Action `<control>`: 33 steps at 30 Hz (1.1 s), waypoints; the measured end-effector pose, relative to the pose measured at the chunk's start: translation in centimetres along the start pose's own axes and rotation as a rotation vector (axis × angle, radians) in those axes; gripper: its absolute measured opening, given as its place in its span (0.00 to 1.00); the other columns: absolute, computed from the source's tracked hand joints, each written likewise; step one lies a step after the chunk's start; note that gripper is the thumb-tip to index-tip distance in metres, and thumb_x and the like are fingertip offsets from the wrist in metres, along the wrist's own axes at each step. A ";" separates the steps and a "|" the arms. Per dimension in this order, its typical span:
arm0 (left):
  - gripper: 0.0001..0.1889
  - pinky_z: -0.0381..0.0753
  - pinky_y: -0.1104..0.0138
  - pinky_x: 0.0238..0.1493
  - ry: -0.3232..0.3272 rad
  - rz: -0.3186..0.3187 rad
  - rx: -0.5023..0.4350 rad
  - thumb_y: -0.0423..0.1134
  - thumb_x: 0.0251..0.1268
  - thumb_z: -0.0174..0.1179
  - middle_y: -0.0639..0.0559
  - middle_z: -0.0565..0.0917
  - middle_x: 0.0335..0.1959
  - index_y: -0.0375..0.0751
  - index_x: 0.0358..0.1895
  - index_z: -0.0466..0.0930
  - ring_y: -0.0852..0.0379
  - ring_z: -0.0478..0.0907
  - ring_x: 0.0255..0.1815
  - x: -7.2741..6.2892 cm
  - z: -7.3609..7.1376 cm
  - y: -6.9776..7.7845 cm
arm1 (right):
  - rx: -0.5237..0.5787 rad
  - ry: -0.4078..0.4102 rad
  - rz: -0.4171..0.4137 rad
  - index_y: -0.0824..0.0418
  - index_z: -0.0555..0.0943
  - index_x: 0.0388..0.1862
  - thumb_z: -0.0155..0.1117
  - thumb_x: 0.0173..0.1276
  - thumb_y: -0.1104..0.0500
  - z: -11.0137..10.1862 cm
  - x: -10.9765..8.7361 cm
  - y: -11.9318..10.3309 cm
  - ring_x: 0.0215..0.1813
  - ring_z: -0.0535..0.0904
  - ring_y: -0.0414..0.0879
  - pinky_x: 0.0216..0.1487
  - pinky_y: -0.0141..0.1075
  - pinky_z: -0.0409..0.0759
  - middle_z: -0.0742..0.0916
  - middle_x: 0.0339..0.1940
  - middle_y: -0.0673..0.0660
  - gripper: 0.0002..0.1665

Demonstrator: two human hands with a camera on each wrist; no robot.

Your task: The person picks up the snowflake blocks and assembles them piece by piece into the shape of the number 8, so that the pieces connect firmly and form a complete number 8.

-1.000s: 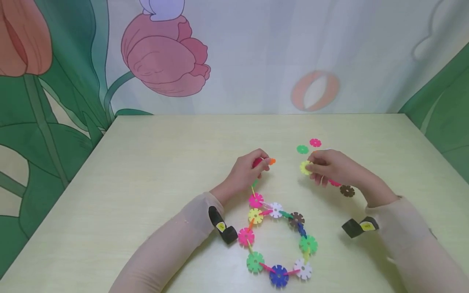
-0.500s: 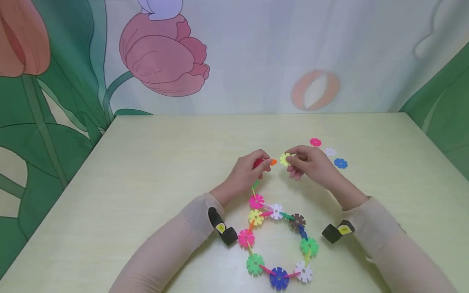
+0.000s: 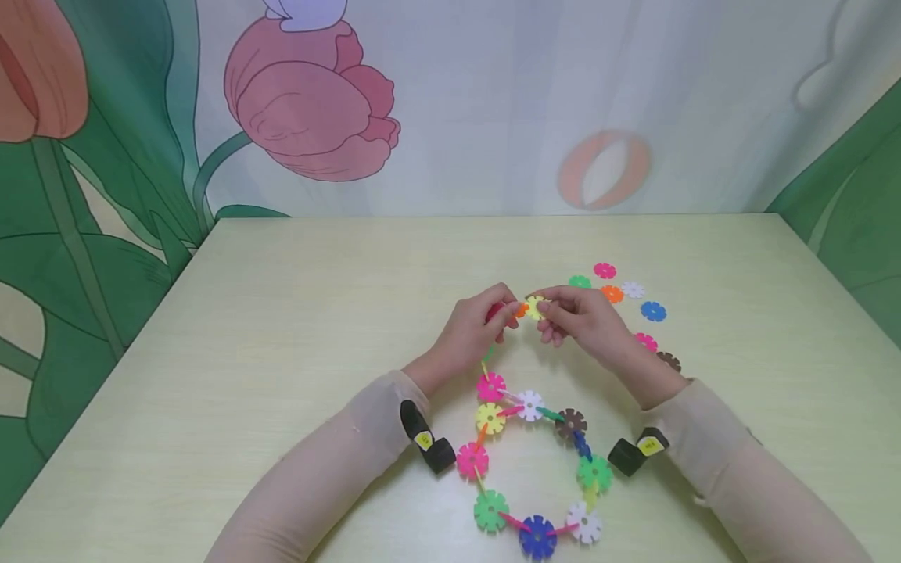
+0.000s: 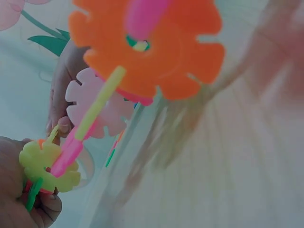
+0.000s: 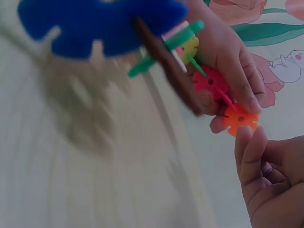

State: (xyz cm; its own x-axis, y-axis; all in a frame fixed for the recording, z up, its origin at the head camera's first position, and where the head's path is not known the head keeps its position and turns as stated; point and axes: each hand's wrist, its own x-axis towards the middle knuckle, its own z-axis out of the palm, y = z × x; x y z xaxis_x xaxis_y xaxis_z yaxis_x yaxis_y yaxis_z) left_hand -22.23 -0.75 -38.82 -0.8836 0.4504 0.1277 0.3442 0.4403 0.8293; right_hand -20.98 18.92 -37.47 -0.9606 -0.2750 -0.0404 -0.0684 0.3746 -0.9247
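Observation:
My left hand grips the end of a chain of interlocking plastic flower discs. A red-pink disc and an orange disc stick out from its fingers in the right wrist view. A yellow flower disc is pinched between the thumb and fingers of my right hand. Its edge meets the orange disc; whether the slots are engaged I cannot tell. From the left hand, the chain runs down to a pink disc, joined to a ring of discs lying on the table.
Several loose discs lie right of the hands, among them a pink disc, a white disc, a blue disc and a brown disc. The ring's dark blue disc lies near the bottom of the head view.
My right hand has moved left with the yellow disc, bringing it up to the orange disc. My left hand has stayed in place. More loose discs show behind the right hand.

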 end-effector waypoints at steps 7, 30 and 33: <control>0.07 0.70 0.73 0.30 0.028 0.034 0.065 0.41 0.72 0.53 0.45 0.84 0.32 0.41 0.37 0.73 0.57 0.72 0.23 0.0 0.1 0.2 | 0.041 0.026 0.001 0.69 0.75 0.59 0.55 0.73 0.62 0.6 -0.1 -0.1 0.25 0.79 0.38 0.32 0.27 0.81 0.83 0.30 0.64 0.19; 0.26 0.77 0.70 0.39 -0.078 0.006 0.124 0.44 0.61 0.66 0.50 0.83 0.41 0.54 0.63 0.69 0.57 0.77 0.40 0.3 -0.2 0.3 | -0.037 0.004 0.021 0.70 0.73 0.48 0.57 0.72 0.57 0.3 0.1 -0.1 0.28 0.83 0.43 0.31 0.31 0.82 0.85 0.31 0.64 0.16; 0.25 0.77 0.69 0.40 -0.077 0.008 0.151 0.45 0.61 0.66 0.52 0.82 0.43 0.56 0.62 0.72 0.57 0.75 0.41 0.3 -0.1 0.2 | -0.142 0.009 0.013 0.67 0.76 0.48 0.56 0.73 0.55 0.1 0.0 -0.1 0.31 0.83 0.46 0.30 0.32 0.81 0.85 0.35 0.65 0.16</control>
State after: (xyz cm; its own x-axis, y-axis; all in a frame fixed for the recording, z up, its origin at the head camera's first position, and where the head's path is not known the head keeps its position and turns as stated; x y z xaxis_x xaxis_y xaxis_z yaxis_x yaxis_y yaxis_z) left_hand -22.42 -0.63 -38.52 -0.8559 0.5097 0.0869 0.3996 0.5454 0.7368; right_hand -20.98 18.81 -37.42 -0.9641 -0.2614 -0.0476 -0.0929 0.4994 -0.8614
